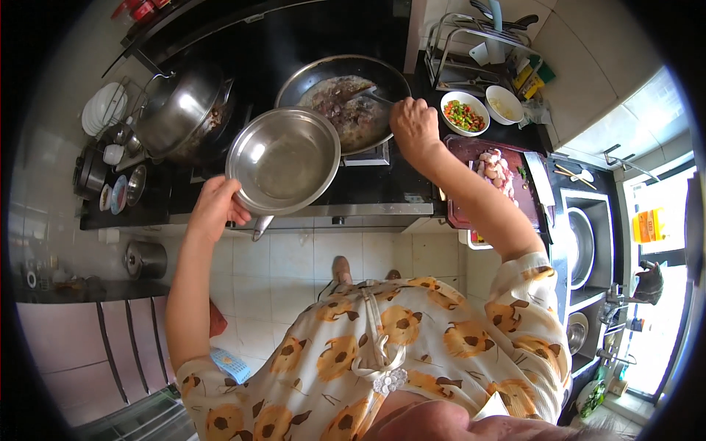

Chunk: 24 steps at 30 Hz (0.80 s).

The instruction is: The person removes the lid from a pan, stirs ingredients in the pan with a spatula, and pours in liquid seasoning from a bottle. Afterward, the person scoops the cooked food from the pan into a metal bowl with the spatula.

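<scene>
My left hand [217,207] grips the rim of a stainless steel bowl [282,161], which overlaps the near left edge of a wok [343,103]. The bowl's inside shows only a pale, shiny bottom; whether liquid is in it I cannot tell. A metal handle end [262,227] sticks out below the bowl. Dark meat pieces in pale, bubbly liquid [342,110] lie in the wok on the stove. Closed around a dark-handled spatula [361,91], my right hand [415,127] is at the wok's right rim, with the spatula's blade in the food.
Right of the stove are a bowl of chopped peppers [465,113], a bowl of pale bits [504,105], and a red cutting board [460,212] with raw meat and a cleaver [539,179]. A lidded pan [179,113] stands left. The sink [580,248] is far right.
</scene>
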Available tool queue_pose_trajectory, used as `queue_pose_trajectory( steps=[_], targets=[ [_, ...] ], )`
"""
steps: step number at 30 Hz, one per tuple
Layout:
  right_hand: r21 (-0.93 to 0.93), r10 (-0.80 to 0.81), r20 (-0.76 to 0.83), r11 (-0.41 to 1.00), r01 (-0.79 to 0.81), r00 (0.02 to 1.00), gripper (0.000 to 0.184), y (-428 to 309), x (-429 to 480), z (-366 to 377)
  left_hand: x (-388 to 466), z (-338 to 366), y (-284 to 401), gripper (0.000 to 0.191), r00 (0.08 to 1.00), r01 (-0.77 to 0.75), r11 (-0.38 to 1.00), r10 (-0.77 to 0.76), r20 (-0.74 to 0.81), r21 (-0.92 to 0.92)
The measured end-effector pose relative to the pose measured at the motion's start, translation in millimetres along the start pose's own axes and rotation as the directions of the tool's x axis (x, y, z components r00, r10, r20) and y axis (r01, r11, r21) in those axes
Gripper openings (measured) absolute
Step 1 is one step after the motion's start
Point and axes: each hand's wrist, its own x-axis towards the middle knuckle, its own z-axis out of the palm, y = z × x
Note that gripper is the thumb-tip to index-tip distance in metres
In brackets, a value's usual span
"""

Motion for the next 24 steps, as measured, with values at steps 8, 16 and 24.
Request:
queue_pose_trajectory(
  steps=[8,16,24],
  targets=[
    [0.138,0.062,0.307,0.984,-0.109,0.950,0.020,53.4,17.4,-92.2,75.8,-43.8,-12.3,0.018,0.989,-0.151,0.984,0.149,0.026,0.096],
    [0.068,-0.039,0.604,0.998,-0.002,0.796,0.020,79.5,75.7,-111.7,121.5,-68.2,-5.1,0.021,0.980,-0.199,0.973,0.194,0.050,0.118],
    [0.511,-0.051,0.738,0.694,-0.507,0.673,0.034,32.2,19.3,4.0,123.9,-85.8,-15.5,0.023,0.990,-0.139,0.989,0.140,-0.002,0.056]
  ],
)
